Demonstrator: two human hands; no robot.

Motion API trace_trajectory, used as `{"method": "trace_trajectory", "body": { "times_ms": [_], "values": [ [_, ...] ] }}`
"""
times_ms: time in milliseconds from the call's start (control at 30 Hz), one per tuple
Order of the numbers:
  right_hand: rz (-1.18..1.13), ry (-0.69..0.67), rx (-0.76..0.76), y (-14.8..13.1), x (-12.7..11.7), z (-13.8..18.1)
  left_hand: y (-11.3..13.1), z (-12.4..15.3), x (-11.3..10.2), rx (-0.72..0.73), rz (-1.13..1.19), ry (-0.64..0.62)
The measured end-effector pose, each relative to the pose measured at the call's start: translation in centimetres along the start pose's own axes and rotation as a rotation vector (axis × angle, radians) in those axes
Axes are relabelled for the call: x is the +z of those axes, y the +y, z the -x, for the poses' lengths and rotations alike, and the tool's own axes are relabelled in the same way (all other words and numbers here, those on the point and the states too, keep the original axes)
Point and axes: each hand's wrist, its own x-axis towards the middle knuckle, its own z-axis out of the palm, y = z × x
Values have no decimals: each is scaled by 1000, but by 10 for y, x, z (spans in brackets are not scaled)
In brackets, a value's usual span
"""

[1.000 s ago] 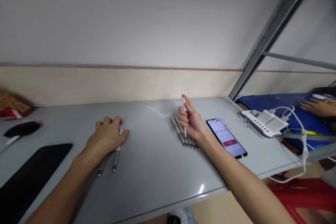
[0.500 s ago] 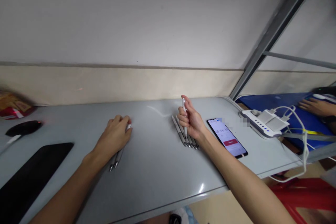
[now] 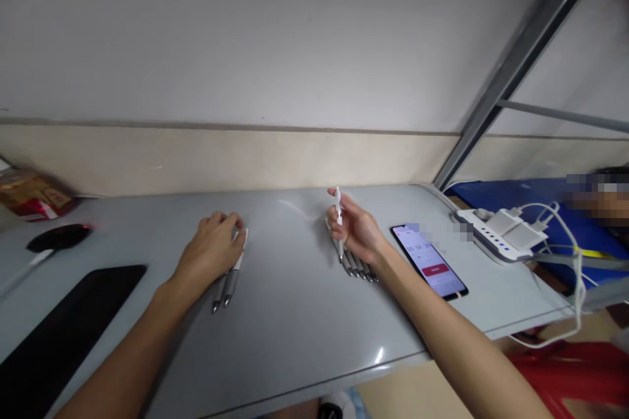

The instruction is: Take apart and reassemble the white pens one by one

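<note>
Well, right hand [image 3: 354,228]: fingers curled round a slim, silver-tipped white-and-grey pen [image 3: 339,203], its middle partly hidden; the hand masks most of the matching pens [image 3: 358,267];
Left hand [image 3: 216,249]: over two further pens [image 3: 234,280], partly covering both; grip unclear.

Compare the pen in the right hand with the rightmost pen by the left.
The held pen runs nearly vertical in view; the left pen slants.
The right hand curls around the held pen; the left pen sits by the thumb of the left hand.
The held pen overlaps a pen row; the left pen has another pen beside it.
Both have white upper ends.
</note>
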Motion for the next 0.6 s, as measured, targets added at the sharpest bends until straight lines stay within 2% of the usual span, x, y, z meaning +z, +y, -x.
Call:
{"method": "trace_trajectory", "body": {
  "times_ms": [133, 467, 600],
  "values": [
    [290, 28, 22, 7, 3, 1, 4, 5, -2, 7, 1, -15],
    [1573, 144, -295, 25, -9, -7, 15, 11, -2, 23, -118, -11],
    [1857, 189, -287, 25, -10, -4, 20, 14, -5, 17, -115, -13]
  ]
}}
